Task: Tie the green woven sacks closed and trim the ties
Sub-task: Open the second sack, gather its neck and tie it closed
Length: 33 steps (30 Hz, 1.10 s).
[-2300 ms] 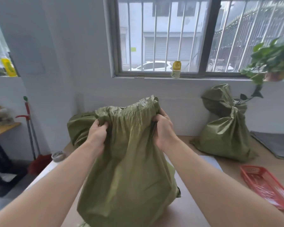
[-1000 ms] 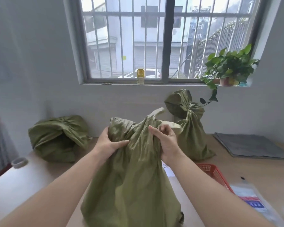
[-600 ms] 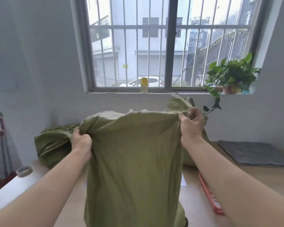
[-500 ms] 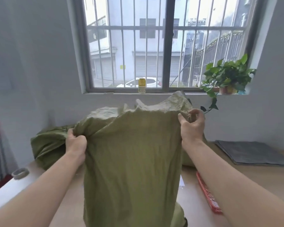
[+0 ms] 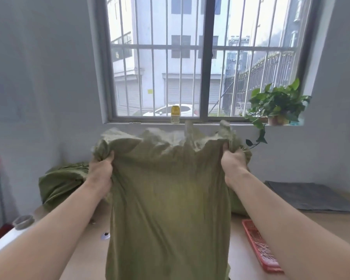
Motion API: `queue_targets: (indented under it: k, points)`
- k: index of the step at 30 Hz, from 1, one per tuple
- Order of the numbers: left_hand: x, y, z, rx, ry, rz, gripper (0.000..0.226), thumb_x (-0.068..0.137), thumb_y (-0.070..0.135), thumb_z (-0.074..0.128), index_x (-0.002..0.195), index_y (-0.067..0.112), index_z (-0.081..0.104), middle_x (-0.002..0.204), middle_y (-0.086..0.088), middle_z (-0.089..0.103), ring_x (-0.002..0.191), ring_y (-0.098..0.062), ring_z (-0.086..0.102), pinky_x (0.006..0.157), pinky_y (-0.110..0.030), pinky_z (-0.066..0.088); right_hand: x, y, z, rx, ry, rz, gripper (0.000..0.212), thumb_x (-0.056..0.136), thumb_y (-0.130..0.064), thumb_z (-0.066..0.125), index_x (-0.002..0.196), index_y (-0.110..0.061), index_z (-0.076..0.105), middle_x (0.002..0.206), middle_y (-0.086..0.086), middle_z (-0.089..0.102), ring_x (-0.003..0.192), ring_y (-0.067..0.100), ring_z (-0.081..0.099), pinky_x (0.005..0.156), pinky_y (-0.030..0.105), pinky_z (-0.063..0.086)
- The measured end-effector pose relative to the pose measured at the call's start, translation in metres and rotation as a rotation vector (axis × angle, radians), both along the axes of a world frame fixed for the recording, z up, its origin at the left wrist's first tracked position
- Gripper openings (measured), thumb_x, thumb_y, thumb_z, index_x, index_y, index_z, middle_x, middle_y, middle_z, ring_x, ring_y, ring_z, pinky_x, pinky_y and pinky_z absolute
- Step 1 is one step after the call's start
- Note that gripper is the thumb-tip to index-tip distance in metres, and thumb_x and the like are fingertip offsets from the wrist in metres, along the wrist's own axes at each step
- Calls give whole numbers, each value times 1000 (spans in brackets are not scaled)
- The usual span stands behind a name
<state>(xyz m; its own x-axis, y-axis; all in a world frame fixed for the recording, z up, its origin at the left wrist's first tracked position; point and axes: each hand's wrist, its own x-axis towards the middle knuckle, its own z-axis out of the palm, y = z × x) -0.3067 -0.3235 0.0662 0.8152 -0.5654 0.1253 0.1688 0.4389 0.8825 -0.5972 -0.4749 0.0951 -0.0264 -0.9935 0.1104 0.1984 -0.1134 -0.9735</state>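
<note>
In the head view, the olive-green woven plastic sack (image 5: 170, 199) is held upright over the pale wooden bench (image 5: 331, 223). One top corner is clenched in the left grip (image 5: 100, 172) and the other in the right grip (image 5: 233, 164), fingers curled tight on fabric, with the mouth stretched between them. Mouth-gathering seems in hand. Next, both corners must be brought together and bunched into a neck for tying.
</note>
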Motion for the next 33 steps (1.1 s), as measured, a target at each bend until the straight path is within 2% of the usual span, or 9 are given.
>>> queue_targets:
  k: [3,7,12,15,19,22,26,30,33]
  points:
    - [4,8,3,-109,80,80,24,98,1,61,116,14,69,127,-19,69,115,-36,67,101,-53,54,-11,-5,4,-45,-71,-48,20,110,-26,49,125,-25,61,106,-4,64,113,25,59,93,32,42]
    - [7,21,-5,-50,106,-28,43,85,-23,50,112,6,69,109,-21,71,98,-38,70,72,-50,64,-19,-4,-17,-29,-180,23,16,109,-21,51,115,-28,64,108,-7,69,111,22,64,98,39,51]
    - [14,35,-13,-20,74,-105,60,80,-27,45,126,5,66,117,-25,71,108,-44,69,89,-58,57,-23,-2,-30,-35,-237,182,36,97,-40,70,130,-25,67,126,2,73,122,28,67,107,51,52]
    - [14,43,-17,36,54,-201,43,86,-13,53,123,4,68,122,-26,70,110,-41,70,89,-53,59,-22,1,-36,-102,-159,278,55,78,-41,88,126,-21,70,120,2,77,117,26,71,105,49,54]
    - [8,49,-13,22,107,-307,34,99,41,58,105,18,83,116,-13,76,106,-28,71,97,-49,52,-17,4,-37,-44,-92,322,68,70,-68,85,124,-28,72,118,-3,78,116,24,71,108,51,51]
    - [14,54,-3,-78,121,-269,37,103,40,53,124,17,75,127,-11,73,120,-29,67,104,-51,47,-15,4,-25,-38,-196,197,18,101,-39,66,112,-31,76,115,-1,78,113,25,71,106,52,53]
    - [33,54,-4,-212,252,-215,49,96,-7,47,145,1,54,144,-26,54,106,-11,74,114,-41,46,-18,-3,-24,-44,-416,112,27,108,-16,53,121,-30,72,124,5,74,117,30,69,104,53,54]
    - [39,54,-18,-174,233,-180,53,93,-7,55,142,11,58,137,-20,63,127,-39,61,103,-55,50,-21,1,-33,53,-370,115,23,103,-45,59,123,-39,68,129,-2,70,120,29,65,107,54,51]
    - [27,58,-22,-49,60,-233,54,85,3,71,137,7,60,131,-16,69,121,-34,67,102,-52,54,-24,3,-36,38,-330,188,62,85,-65,67,134,-26,63,130,-1,70,119,27,67,108,53,51]
